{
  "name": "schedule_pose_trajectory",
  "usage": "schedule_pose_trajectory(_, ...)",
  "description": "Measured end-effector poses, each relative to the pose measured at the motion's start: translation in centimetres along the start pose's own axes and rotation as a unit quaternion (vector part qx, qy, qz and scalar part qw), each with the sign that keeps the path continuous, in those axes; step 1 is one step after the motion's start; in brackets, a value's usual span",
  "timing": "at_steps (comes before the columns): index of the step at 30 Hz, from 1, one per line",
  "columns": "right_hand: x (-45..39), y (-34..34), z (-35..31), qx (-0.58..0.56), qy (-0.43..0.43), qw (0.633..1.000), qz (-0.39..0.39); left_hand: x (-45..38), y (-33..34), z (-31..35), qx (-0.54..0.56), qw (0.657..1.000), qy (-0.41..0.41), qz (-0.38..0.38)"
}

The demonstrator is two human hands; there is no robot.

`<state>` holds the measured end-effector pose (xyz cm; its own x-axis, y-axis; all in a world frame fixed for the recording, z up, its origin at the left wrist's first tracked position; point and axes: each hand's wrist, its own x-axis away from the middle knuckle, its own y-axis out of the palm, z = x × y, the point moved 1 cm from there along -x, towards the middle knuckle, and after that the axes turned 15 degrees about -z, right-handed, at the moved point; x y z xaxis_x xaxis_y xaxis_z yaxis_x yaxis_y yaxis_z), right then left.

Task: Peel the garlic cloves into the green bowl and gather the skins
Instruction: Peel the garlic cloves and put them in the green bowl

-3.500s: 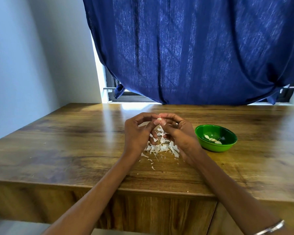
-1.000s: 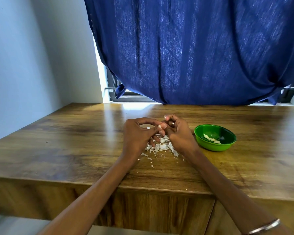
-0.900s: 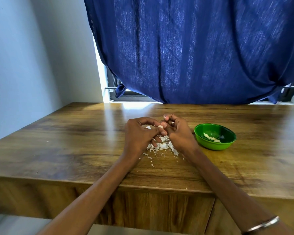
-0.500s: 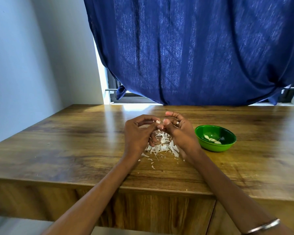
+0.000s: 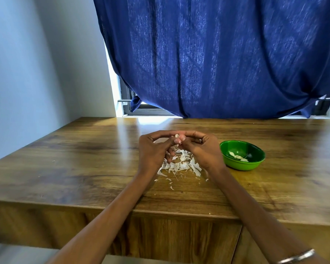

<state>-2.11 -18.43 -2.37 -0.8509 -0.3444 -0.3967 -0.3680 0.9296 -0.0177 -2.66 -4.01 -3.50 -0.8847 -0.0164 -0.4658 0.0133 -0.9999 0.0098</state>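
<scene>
Garlic clove [image 5: 177, 136]: pinched in my left hand [image 5: 154, 151] and right hand [image 5: 203, 151]; advise peeling over skins [image 5: 181, 164], grip light.

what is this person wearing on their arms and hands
Both forearms are bare, with no sleeves in view. The right hand wears a ring on one finger, and a thin silver-coloured bangle circles the right wrist at the bottom edge of the picture. The left hand shows no jewellery.
</scene>
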Motion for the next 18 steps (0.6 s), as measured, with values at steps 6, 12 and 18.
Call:
schedule_pose_trajectory(6,0.02,-0.17,-0.09,-0.013,0.020,1.000,0.000,0.14,0.01,0.13,-0.010,1.000,0.011,-0.010)
schedule_pose_trajectory(12,-0.13,-0.40,0.25,0.082,-0.001,0.996,0.034,0.31,0.02,0.32,-0.012,1.000,0.018,-0.008)
schedule_pose_trajectory(18,-0.14,-0.21,0.16,0.088,-0.016,0.996,0.022,0.28,0.07,0.53,-0.019,1.000,0.021,0.003)
